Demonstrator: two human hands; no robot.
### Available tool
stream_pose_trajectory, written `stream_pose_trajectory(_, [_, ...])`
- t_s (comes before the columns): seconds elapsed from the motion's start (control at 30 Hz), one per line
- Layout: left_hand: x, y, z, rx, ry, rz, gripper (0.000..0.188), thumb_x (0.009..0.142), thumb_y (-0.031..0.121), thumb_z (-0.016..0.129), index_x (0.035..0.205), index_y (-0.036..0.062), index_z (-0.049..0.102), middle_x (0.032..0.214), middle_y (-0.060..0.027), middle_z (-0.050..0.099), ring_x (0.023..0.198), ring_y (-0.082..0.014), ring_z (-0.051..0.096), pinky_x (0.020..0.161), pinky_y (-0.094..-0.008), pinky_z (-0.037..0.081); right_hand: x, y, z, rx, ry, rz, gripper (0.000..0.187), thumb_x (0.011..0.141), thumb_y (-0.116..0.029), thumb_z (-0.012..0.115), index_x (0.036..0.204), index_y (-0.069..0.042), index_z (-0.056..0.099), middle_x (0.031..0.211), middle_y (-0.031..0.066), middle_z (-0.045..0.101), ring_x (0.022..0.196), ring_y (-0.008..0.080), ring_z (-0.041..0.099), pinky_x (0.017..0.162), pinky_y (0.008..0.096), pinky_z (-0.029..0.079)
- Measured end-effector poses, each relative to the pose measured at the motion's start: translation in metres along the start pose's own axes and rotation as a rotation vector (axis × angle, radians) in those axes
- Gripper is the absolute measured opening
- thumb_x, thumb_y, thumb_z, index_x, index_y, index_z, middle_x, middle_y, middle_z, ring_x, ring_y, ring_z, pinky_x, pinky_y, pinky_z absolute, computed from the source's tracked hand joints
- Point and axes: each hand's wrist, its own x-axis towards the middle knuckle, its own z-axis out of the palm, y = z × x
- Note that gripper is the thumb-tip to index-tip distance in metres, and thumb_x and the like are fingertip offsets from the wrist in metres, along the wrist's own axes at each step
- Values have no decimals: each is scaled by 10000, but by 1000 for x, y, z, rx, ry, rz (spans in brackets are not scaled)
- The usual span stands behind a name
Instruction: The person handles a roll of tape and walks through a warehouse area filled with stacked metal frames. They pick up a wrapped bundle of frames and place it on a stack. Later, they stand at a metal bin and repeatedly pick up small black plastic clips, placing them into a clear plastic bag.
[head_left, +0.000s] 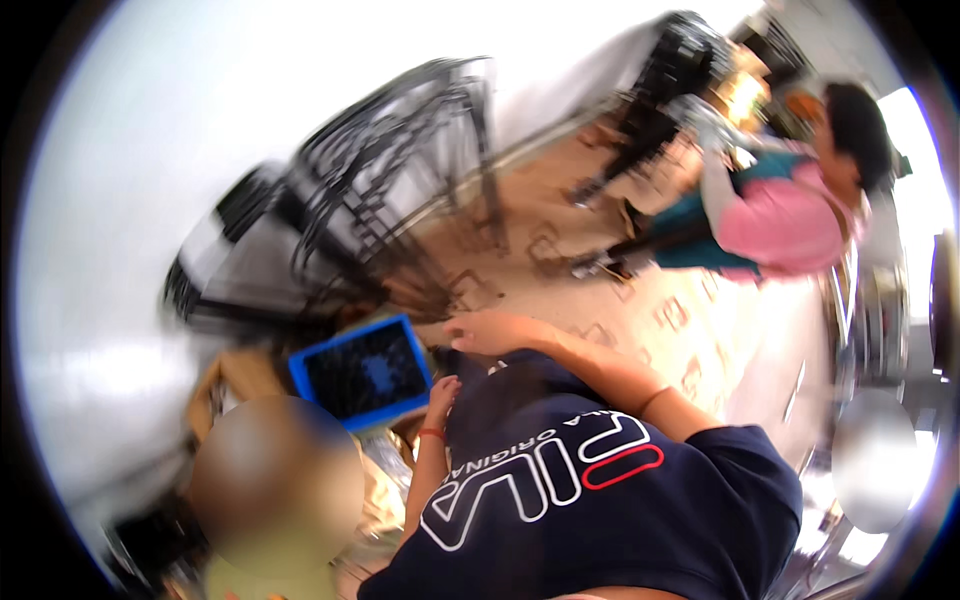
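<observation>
My right hand (490,332) is in front of my dark T-shirt (640,520), with the forearm coming in from the right. Its fingers are blurred and partly turned from view, and I make out nothing held in it. My left hand (442,400), with a red band at the wrist, is close to the shirt's hem. Its fingers are smeared, so their pose is unclear. Just beyond the left hand lies a blue-rimmed tray (390,411) with dark contents that I cannot make out. Neither hand visibly grips the tray.
Black metal frames, perhaps stacked chairs or racks (390,160), lean along the white wall. A person in pink (790,230) wearing grey gloves works at the far right. Another person in yellow-green (270,575) is at lower left, near a cardboard box (250,372).
</observation>
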Motion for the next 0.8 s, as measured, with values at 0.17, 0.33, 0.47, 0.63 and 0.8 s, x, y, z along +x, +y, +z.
stream_pose_trajectory(0.17, [25, 67, 6, 607, -339, 265, 305, 828, 161, 518, 1077, -14, 522, 887, -50, 587, 770, -114, 547, 674, -230, 445, -75, 28, -71, 236, 475, 230, 562, 816, -271, 483, 1311, -97, 283, 974, 181, 587, 862, 330, 575, 791, 380, 437])
stream_pose_trajectory(0.33, [38, 160, 9, 729, -242, 343, 275, 821, 126, 499, 1051, -17, 545, 877, -73, 605, 738, -121, 551, 653, -242, 452, -172, 52, -110, 475, 1120, 145, 806, 782, -88, 550, 1381, -124, 12, 941, 143, 567, 745, 230, 585, 698, 303, 463])
stream_pose_trajectory(0.47, [33, 218, 57, 644, -75, 328, 271, 829, 118, 485, 1062, -10, 538, 913, -101, 603, 759, -146, 570, 684, -248, 458, -264, 75, -143, 51, 1724, -82, 832, 756, -24, 560, 1373, -75, 4, 1100, 158, 502, 807, 220, 581, 762, 330, 455])
stream_pose_trajectory(0.63, [29, 225, 166, 607, -204, 304, 280, 860, 249, 487, 1082, 86, 541, 960, -32, 610, 802, -93, 567, 649, -202, 397, -391, 69, -186, -586, 2138, -265, 885, 846, -141, 515, 1321, -330, -208, 1097, 235, 501, 854, 283, 589, 821, 415, 425])
stream_pose_trajectory(0.8, [19, 216, 319, 584, -448, 334, 248, 862, 171, 468, 1057, 38, 543, 905, -41, 610, 772, -101, 558, 669, -210, 418, -487, 96, -195, -1045, 2223, -415, 842, 815, 6, 346, 1292, -347, -252, 1077, 283, 498, 949, 363, 554, 762, 468, 502])
